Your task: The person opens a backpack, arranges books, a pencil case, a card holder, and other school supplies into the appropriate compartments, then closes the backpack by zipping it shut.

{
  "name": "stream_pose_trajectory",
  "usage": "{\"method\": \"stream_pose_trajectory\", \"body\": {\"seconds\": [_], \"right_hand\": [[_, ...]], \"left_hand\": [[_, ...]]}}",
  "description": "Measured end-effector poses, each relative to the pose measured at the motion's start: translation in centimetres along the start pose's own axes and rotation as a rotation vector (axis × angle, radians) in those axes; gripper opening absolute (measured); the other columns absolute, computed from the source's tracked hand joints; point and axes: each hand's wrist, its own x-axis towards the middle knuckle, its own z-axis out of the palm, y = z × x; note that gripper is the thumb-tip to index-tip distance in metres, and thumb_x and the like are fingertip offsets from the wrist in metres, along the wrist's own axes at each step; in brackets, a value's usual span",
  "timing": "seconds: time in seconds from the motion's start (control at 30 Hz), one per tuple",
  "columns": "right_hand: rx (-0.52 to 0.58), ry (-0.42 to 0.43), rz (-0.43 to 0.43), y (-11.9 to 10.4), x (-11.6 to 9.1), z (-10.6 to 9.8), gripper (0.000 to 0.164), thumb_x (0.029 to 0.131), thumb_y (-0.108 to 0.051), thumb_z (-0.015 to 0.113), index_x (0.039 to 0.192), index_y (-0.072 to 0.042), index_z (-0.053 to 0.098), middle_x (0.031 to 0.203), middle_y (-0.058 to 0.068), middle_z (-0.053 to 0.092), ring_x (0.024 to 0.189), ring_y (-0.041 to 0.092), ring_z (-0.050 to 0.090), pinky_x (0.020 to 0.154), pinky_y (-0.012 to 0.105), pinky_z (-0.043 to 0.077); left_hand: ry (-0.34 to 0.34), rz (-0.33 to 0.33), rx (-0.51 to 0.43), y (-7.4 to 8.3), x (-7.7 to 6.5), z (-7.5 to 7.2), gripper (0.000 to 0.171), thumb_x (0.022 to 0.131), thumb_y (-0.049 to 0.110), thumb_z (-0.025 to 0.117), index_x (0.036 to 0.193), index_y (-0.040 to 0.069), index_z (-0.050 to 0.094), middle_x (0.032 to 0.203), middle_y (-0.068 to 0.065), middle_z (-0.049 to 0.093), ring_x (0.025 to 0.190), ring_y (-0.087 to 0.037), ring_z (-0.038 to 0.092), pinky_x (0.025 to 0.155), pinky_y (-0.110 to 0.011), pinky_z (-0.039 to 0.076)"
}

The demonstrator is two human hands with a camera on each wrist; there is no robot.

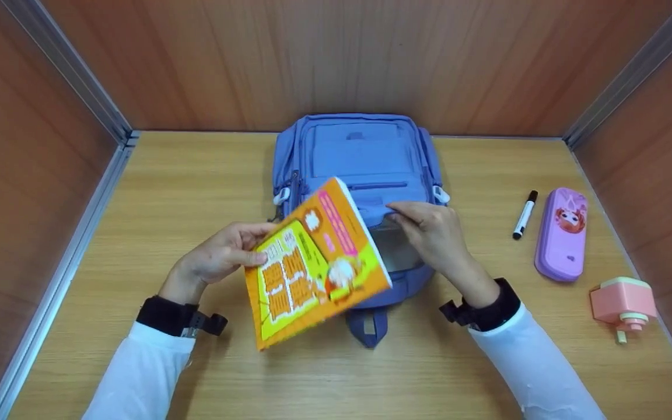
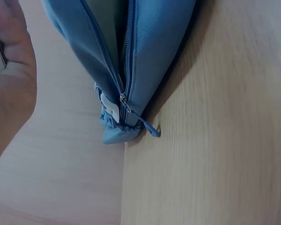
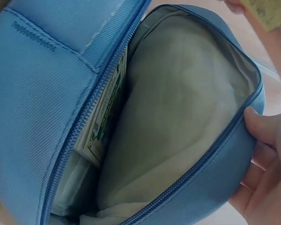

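Note:
My left hand grips an orange and yellow book by its left side, thumb on the cover. The book is tilted above the lower part of a blue backpack. At the bag's unzipped opening, my right hand pinches the fabric edge. In the right wrist view, the thumb and fingers of the right hand hold that zippered edge, and books stand inside the bag. The left wrist view shows the left hand only partly, beside the zipper pull.
To the right on the table lie a black-and-white marker, a purple pencil case and a pink pencil sharpener. Wooden panels enclose the back and both sides. A strap loop sticks out from the backpack's near end.

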Motion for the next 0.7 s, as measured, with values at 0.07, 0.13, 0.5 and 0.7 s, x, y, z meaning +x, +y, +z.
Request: {"method": "stream_pose_trajectory", "body": {"seconds": [0.07,0.13,0.5,0.7], "right_hand": [[-0.002,0.019,-0.006,0.0,0.1,0.0,0.019,0.085,-0.011,0.069,0.104,-0.009,0.073,0.101,0.003,0.071,0.09,0.015,0.068,0.074,0.029,0.055],[-0.005,0.037,-0.013,0.1,0.2,0.1,0.019,0.085,-0.012,0.069,0.103,-0.009,0.074,0.101,0.004,0.071,0.09,0.016,0.068,0.074,0.031,0.055],[0.023,0.06,-0.033,0.0,0.4,-0.1,0.018,0.085,-0.01,0.069,0.103,-0.009,0.074,0.1,0.003,0.071,0.089,0.015,0.068,0.072,0.03,0.055],[0.032,0.053,-0.041,-0.1,0.3,-0.2,0.018,0.085,-0.011,0.069,0.103,-0.009,0.074,0.101,0.002,0.071,0.091,0.015,0.068,0.074,0.03,0.055]], "left_hand": [[-0.022,-0.061,0.059,-0.1,0.2,0.3,0.046,0.092,-0.008,0.047,0.138,-0.004,0.041,0.114,-0.026,0.061,0.094,-0.029,0.065,0.081,-0.037,0.054],[-0.031,-0.13,0.105,-0.3,0.3,0.6,0.046,0.092,-0.005,0.051,0.137,-0.001,0.045,0.114,-0.026,0.061,0.093,-0.029,0.065,0.082,-0.036,0.054],[0.203,-0.397,0.194,-2.6,2.2,2.3,0.046,0.09,0.001,0.057,0.134,0.008,0.052,0.113,-0.018,0.064,0.096,-0.029,0.064,0.083,-0.034,0.053],[0.488,-0.436,0.079,-4.0,3.9,4.1,0.043,0.088,0.0,0.057,0.131,-0.001,0.049,0.105,-0.017,0.064,0.086,-0.026,0.066,0.069,-0.031,0.055]]}}
